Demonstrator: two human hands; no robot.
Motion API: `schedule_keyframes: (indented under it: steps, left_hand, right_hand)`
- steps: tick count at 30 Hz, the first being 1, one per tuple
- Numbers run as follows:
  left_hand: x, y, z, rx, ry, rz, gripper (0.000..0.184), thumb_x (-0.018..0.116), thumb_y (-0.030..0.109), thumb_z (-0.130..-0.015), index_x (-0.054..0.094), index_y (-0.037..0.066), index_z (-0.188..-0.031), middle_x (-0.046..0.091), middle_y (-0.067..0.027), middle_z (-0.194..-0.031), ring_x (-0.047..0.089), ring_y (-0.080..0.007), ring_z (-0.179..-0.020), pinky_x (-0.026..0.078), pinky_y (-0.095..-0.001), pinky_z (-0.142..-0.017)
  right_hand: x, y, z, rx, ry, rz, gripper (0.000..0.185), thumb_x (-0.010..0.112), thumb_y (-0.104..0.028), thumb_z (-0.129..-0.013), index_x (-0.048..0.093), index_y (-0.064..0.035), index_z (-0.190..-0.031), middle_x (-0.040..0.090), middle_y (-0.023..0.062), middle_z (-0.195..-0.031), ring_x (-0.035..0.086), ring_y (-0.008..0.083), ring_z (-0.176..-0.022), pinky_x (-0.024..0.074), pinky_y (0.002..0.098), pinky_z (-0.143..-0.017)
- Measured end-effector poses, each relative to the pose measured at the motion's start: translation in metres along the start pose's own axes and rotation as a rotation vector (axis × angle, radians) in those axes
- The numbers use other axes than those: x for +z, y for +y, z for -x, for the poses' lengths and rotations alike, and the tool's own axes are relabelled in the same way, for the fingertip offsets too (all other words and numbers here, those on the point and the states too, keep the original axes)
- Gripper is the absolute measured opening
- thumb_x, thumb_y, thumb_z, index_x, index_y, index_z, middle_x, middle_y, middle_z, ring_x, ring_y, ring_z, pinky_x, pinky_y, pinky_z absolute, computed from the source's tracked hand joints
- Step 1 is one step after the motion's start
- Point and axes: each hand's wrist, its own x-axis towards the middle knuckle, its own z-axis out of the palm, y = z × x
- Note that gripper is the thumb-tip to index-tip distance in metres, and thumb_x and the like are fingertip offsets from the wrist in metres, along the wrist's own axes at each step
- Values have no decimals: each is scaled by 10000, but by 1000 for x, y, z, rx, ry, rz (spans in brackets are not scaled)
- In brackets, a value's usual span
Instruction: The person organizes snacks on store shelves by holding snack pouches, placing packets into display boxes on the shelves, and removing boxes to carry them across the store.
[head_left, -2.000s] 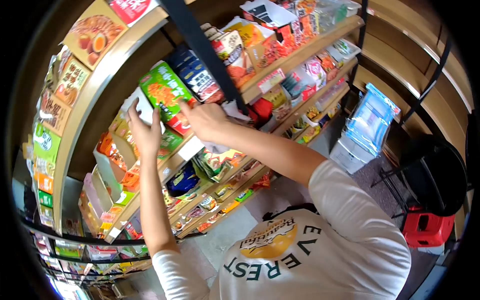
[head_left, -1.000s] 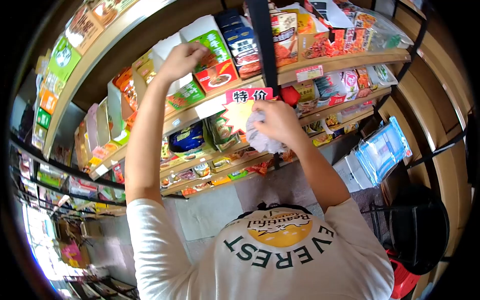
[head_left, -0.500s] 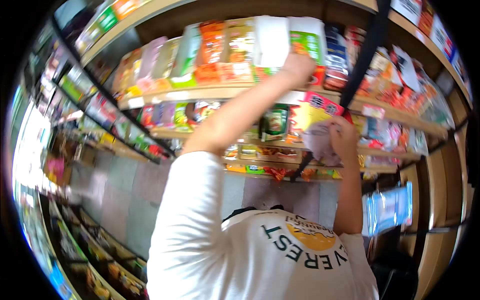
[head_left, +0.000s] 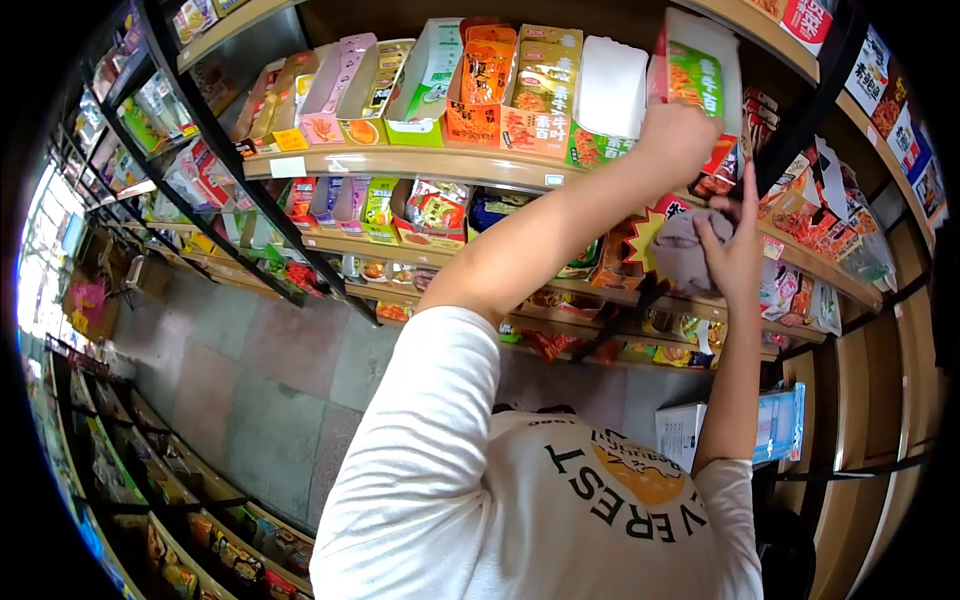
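Note:
My left hand [head_left: 682, 145] is closed on the front of a display box [head_left: 697, 70] holding green snack packets. The box leans at the right part of the upper shelf, its white inner back showing. A grey cloth [head_left: 690, 250] is in my right hand [head_left: 728, 245], just below and right of the box. The thumb presses on the cloth while the index finger points up close to the box's lower corner; whether it touches cannot be made out. Left of the box stands a white-backed display box [head_left: 612, 80], and dark red packets [head_left: 722, 182] lie to its right.
More snack boxes [head_left: 482, 110] line the upper shelf [head_left: 400, 160]. A yellow and red starburst sign [head_left: 640, 245] hangs by the shelf edge. A black shelf post [head_left: 815, 95] stands right of my hands. Bagged snacks [head_left: 820, 205] fill the shelf beyond it.
The view has shifted, and sharpened. My left hand has tilted the box of green packets and moved it slightly right. My right hand, with the cloth, has risen closer to it, index finger now extended.

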Motion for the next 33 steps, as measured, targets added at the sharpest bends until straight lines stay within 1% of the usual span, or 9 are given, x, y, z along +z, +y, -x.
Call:
schedule_keyframes:
  steps: [2,4,5,12,14,16,22,27,33]
  left_hand:
    - [-22,22,25,132,41,-90,236,603,173,-676,589,102,-900,616,-81,-774,598,-246,-761,395,-429,-755]
    - [-35,39,49,238,98,-198,230,588,181,-682,578,86,-891,607,-72,-776,582,-219,-777,393,-402,-738]
    - [-35,44,58,259,168,-151,228,573,179,-695,569,82,-901,606,-67,-802,571,-208,-824,391,-407,-736]
    - [-46,64,103,423,2,-114,212,561,173,-697,565,69,-882,600,-48,-766,559,-209,-792,376,-410,-742]
    - [-46,61,115,457,80,-50,200,555,171,-706,573,85,-886,586,-73,-833,547,-225,-821,387,-414,-753]
    - [-52,51,119,564,537,398,195,550,170,-717,587,103,-898,555,-116,-950,528,-251,-897,405,-420,-777]
    - [-51,-56,122,264,174,256,480,652,109,-667,489,53,-1115,485,-179,-1093,475,-334,-1011,394,-419,-848]
    - [-34,-96,86,50,316,-190,547,703,233,-657,486,65,-1130,526,-171,-1048,489,-330,-1000,374,-421,-864]
    - [-24,-101,47,-138,-391,-139,488,692,437,-656,585,120,-1011,626,-104,-816,605,-250,-819,478,-364,-691]
  right_hand:
    - [-8,-16,-8,-56,13,175,769,666,-97,-698,257,-130,-1349,555,210,-1072,560,355,-943,439,375,-804]
    - [-18,-29,-11,-143,-4,295,754,665,-75,-673,300,-126,-1331,525,213,-1133,539,366,-973,438,383,-804]
    - [-21,-45,-8,-136,29,239,626,662,-54,-648,428,-92,-1228,548,189,-1076,543,350,-947,440,375,-787]
    - [-41,-62,43,109,-82,447,237,621,-37,-657,549,-1,-880,543,165,-768,543,297,-698,438,321,-640]
    - [-42,-63,65,111,-19,381,200,638,-41,-660,542,9,-828,529,158,-731,529,292,-667,425,319,-610]
    - [-48,-68,84,110,63,325,177,655,-45,-662,535,18,-777,515,150,-694,515,286,-636,413,317,-580]
    - [-55,-82,144,313,-30,433,253,741,-81,-625,524,24,-702,506,141,-674,497,255,-607,387,303,-551]
    - [-37,-89,180,433,52,371,243,742,-68,-616,537,25,-707,523,138,-673,501,252,-607,393,295,-566]
    - [-33,-100,206,503,34,376,232,726,-31,-623,520,34,-709,523,139,-678,500,236,-608,399,287,-574]
